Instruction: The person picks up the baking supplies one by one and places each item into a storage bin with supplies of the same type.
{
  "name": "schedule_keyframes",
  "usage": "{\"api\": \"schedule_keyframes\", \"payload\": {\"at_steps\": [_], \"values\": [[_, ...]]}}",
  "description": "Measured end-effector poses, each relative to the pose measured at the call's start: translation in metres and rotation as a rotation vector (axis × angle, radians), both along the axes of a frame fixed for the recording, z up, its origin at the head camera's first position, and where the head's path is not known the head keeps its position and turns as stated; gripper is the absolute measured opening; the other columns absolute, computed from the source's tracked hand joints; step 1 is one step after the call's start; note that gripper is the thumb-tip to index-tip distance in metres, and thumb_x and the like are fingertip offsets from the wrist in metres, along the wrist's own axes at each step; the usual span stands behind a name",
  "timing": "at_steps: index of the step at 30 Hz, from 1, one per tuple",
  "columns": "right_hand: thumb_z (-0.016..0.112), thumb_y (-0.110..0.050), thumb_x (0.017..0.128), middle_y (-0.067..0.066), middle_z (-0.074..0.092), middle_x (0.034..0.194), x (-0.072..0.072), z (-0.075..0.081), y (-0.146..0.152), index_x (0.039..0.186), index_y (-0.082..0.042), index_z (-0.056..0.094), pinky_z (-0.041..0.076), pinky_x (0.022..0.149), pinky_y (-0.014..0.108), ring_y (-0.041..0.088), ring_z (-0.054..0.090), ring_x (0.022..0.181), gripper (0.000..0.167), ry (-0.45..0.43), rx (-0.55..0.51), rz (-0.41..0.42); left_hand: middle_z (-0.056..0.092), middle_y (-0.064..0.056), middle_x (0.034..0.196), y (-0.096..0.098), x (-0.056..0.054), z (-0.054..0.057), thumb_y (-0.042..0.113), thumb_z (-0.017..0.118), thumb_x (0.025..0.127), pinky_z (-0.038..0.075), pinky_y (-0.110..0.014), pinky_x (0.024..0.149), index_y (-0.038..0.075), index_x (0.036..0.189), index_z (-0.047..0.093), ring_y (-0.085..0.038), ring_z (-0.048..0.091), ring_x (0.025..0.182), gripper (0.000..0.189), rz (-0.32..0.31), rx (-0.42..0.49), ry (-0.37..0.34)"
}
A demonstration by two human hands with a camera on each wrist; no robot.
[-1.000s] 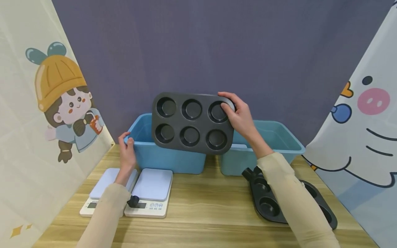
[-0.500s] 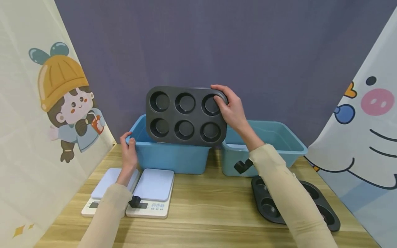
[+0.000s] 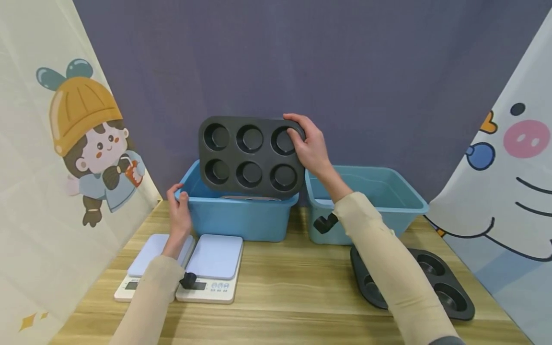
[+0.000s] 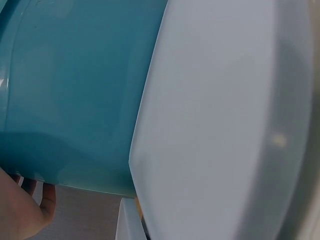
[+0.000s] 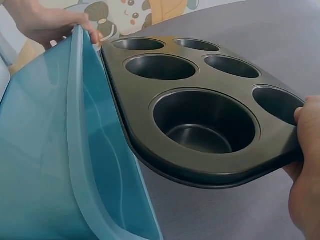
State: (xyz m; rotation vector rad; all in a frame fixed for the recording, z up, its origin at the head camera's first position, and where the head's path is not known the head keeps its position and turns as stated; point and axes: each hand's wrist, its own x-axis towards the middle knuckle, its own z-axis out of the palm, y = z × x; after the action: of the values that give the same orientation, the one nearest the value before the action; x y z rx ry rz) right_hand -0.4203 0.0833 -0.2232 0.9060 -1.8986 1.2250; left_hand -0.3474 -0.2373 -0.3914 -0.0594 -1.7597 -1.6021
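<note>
A dark muffin tin [image 3: 234,155] stands tilted, cups facing me, over the left blue bin [image 3: 241,220]. My right hand [image 3: 314,151] grips its upper right corner, thumb on the cup side. In the right wrist view the tin [image 5: 142,95] is just beside the bin's rim [image 5: 75,125], its lower edge partly past the opening. My left hand [image 3: 178,215] holds the left end of that bin's rim; in the left wrist view only part of the hand [image 4: 22,212] shows. Below the tin, a thin pale edge shows inside the bin, too little to identify.
A second blue bin [image 3: 396,219] stands to the right. Another muffin tin [image 3: 439,276] lies at the right front, partly behind my right sleeve. Two white kitchen scales, the right one [image 3: 213,258] and the left one [image 3: 148,254], sit before the left bin. A curtain hangs behind.
My right hand has carried the muffin tin left and slightly up, further over the left bin. The left hand keeps its hold on the rim.
</note>
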Motion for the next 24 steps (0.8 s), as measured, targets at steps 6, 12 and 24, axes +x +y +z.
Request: {"api": "schedule_keyframes", "payload": {"at_steps": [6, 12, 24], "values": [[0.062, -0.010, 0.098, 0.005, 0.065, 0.128, -0.009, -0.006, -0.007, 0.128, -0.012, 0.065, 0.041, 0.107, 0.030, 0.016, 0.057, 0.125, 0.031, 0.044, 0.029, -0.032, 0.037, -0.036, 0.138, 0.003, 0.000, 0.000, 0.020, 0.042, 0.106, 0.027, -0.019, 0.096, -0.010, 0.139, 0.035, -0.006, 0.038, 0.109, 0.045, 0.002, -0.005, 0.005], [0.063, -0.008, 0.097, 0.007, 0.066, 0.123, -0.018, -0.018, -0.016, 0.128, -0.011, 0.066, 0.045, 0.099, 0.033, 0.019, 0.060, 0.114, 0.031, 0.097, 0.045, -0.035, 0.038, -0.033, 0.138, 0.003, -0.001, 0.001, 0.024, 0.041, 0.107, 0.027, -0.022, 0.096, -0.006, 0.141, 0.035, -0.011, 0.038, 0.111, 0.046, 0.004, -0.014, -0.034], [0.062, -0.009, 0.097, 0.008, 0.065, 0.113, -0.023, -0.047, -0.033, 0.130, -0.013, 0.065, 0.037, 0.072, 0.033, 0.021, 0.048, 0.077, 0.033, 0.115, 0.098, -0.043, 0.039, -0.031, 0.136, 0.001, -0.001, 0.002, 0.021, 0.039, 0.107, 0.028, -0.024, 0.095, -0.005, 0.143, 0.034, -0.017, 0.038, 0.113, 0.044, 0.010, -0.035, -0.083]]}}
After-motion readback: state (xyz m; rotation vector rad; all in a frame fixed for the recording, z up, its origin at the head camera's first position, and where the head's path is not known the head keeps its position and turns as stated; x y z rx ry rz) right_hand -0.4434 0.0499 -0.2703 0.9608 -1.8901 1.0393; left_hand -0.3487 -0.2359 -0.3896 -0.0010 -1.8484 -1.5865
